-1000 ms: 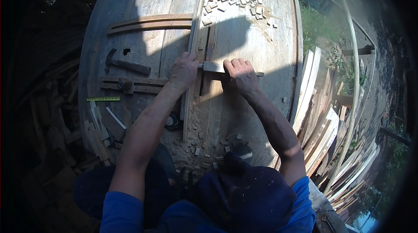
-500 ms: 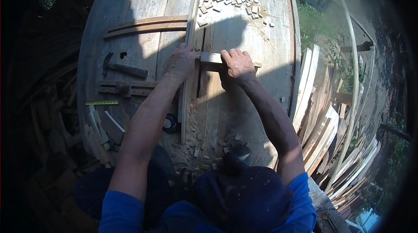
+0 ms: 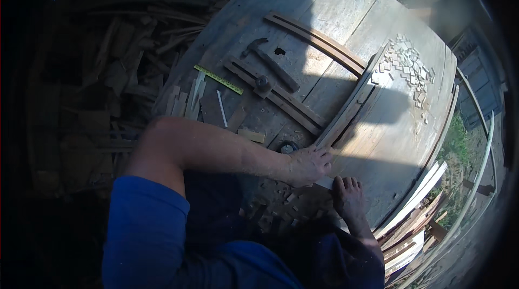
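My left hand (image 3: 311, 166) is closed at the near end of a long straight wooden strip (image 3: 354, 100), its fingers curled down. A pale wooden piece (image 3: 325, 182) shows between my two hands, mostly covered by them. My right hand (image 3: 350, 197) is closed around the other end of that piece, fingers bent over it. Beside the strip runs a dark narrow slot (image 3: 354, 120) in the tabletop. A round black and white object (image 3: 287, 147), perhaps a tape measure, lies just beyond my left wrist.
On the wooden table (image 3: 335, 2) lie a claw hammer (image 3: 277, 67), a slotted wooden bar with a knob (image 3: 263, 85), a yellow rule (image 3: 219, 79) and a pair of long slats (image 3: 319, 42). Small cut wood pieces (image 3: 406, 67) are heaped far right. Boards (image 3: 416, 202) lean past the right edge.
Both hands have come back toward me along the strip, with the wooden piece between them. The view has turned, so the table now appears rotated.
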Available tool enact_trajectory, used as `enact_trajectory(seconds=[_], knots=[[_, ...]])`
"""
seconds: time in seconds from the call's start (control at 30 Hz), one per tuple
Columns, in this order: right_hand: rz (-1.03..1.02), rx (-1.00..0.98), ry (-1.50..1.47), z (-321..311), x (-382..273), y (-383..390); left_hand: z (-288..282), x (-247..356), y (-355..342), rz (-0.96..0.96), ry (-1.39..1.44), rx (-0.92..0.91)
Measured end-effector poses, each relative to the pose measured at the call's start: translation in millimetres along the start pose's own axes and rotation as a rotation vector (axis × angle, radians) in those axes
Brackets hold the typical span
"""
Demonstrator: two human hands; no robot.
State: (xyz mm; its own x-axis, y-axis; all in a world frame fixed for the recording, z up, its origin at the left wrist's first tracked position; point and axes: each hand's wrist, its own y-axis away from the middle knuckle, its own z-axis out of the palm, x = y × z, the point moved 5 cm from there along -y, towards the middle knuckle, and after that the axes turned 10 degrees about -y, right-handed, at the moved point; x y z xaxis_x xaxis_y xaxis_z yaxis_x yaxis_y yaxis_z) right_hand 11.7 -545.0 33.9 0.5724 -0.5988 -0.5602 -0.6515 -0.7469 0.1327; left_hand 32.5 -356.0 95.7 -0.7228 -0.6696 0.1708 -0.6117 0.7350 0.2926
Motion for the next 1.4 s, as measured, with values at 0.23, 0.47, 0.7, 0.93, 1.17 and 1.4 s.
enact_trajectory(seconds=[0.23,0.47,0.7,0.93,1.17,1.4], knots=[[-0.545,0.043,0.174,-123,-129,-100,-33,-40,53,-0.239,1.018,-0.279],[-0.682,-0.107,0.301,-150,-163,-125,10,-112,267,-1.176,0.867,0.475],[-0.458,-0.344,0.178,-113,-109,-107,143,-170,548,-1.811,0.223,0.500],[-0.332,-0.417,0.138,-88,-105,-109,184,-184,514,-1.848,0.203,0.062],[-0.101,-0.349,0.094,-95,-90,-76,139,-175,466,-1.705,-0.101,0.304],[0.055,-0.446,-0.066,-74,-67,-2,171,-201,386,-1.642,-0.009,0.192]])
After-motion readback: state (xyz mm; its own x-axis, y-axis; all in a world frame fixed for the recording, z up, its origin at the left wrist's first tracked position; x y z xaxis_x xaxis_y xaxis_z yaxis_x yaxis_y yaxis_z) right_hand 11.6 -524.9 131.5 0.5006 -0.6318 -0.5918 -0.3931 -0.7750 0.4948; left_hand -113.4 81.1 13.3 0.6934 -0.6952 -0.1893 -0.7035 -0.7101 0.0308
